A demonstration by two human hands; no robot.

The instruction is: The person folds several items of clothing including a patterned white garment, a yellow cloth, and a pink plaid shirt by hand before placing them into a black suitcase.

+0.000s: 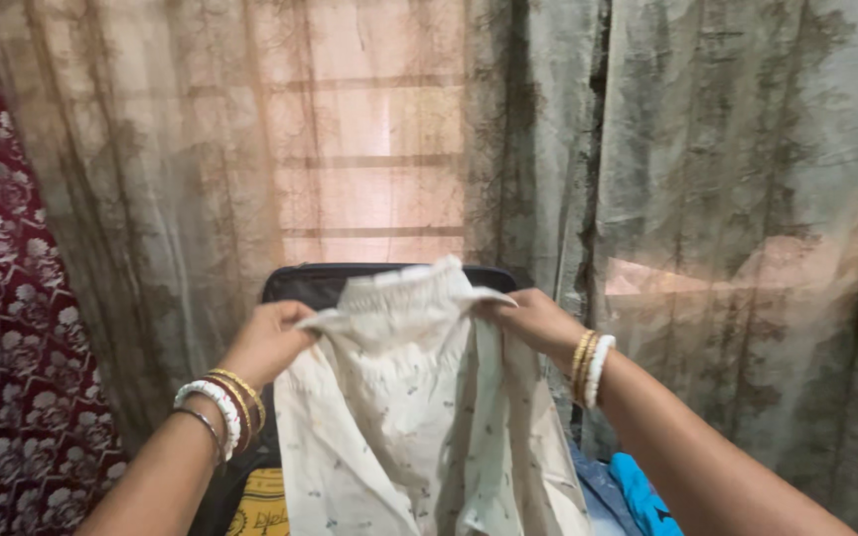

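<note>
Sheer curtains [727, 199] behind, sunlit window between. One cream printed garment [419, 397] held up over an open dark suitcase [300, 283], left hand [268, 342] and right hand [538, 320] each clamped on the waistband. Could slip if either pinch loosens. Below, possibly two folded pieces, yellow [262, 501] and blue [638, 496].

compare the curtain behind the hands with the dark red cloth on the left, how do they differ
The curtain is pale grey-beige; the red cloth is deep maroon. The curtain is sheer, with window light and bars showing through it, while the red cloth looks opaque. The curtain bears a faint, blotchy dark pattern; the red cloth has crisp white flower motifs in rows. The curtain spans most of the view; the red cloth shows only at the left edge. Both hang down as patterned fabric.
</note>
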